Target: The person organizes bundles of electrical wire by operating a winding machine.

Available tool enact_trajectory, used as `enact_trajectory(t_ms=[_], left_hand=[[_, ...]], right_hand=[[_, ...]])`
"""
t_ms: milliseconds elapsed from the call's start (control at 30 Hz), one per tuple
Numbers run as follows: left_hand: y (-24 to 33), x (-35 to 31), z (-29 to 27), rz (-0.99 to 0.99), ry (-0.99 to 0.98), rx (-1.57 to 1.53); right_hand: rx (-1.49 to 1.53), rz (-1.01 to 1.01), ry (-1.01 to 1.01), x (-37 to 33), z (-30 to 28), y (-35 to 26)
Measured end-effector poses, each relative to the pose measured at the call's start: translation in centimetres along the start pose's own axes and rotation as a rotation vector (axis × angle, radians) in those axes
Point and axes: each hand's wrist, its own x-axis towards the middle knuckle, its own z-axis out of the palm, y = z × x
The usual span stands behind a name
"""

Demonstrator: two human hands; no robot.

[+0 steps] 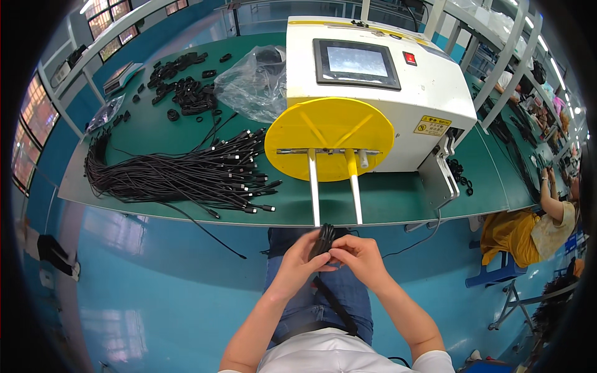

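Green table above glossy blue floor, coiled cable held before it.

1. Bare hands: two.
2. Cable coil between them: one.
3. White machine: one.
4. Yellow disc: one.
5. Prongs: two.
6. Screen: one.
7. Red switch: one.
8. Bundled cables: dozens, overlapping.

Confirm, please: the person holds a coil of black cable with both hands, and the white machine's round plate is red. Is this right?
No: the head view shows that the round plate on the white machine is yellow. The left hand and right hand do hold the coil of black cable.
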Motion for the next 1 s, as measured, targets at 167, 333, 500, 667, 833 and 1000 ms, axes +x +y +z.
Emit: enact_trajectory(t_ms=[167, 333, 500, 667, 833, 1000], left_hand=[[0.2, -0.2, 0.4, -0.014, 0.044, 0.120], [0.8, -0.2, 0.5, -0.032, 0.065, 0.130], [0.2, -0.1, 0.1, -0.032, 0.068, 0.052], [-0.6, 0.4, -0.8, 0.034, 0.012, 0.171], [0.1, 0.3, -0.9, -0.093, -0.018, 0.104], [0.8, -0.3, -1.5, -0.141, -0.147, -0.300]], right_hand=[[0.041, 0.064, -0.049, -0.2, -0.4, 0.1], [0.049, 0.058, -0.072, -0.1, -0.4, -0.1], [0.146, 0.084, -0.049, 0.1, 0.3, -0.3], [0.343, 0.095, -0.007, 0.3, 0.2, -0.7], [0.434, 0.157, -0.084, 1.2, -0.3, -1.0], [0.026, -0.006, 0.107, 0.8, -0.1, -1.9]])
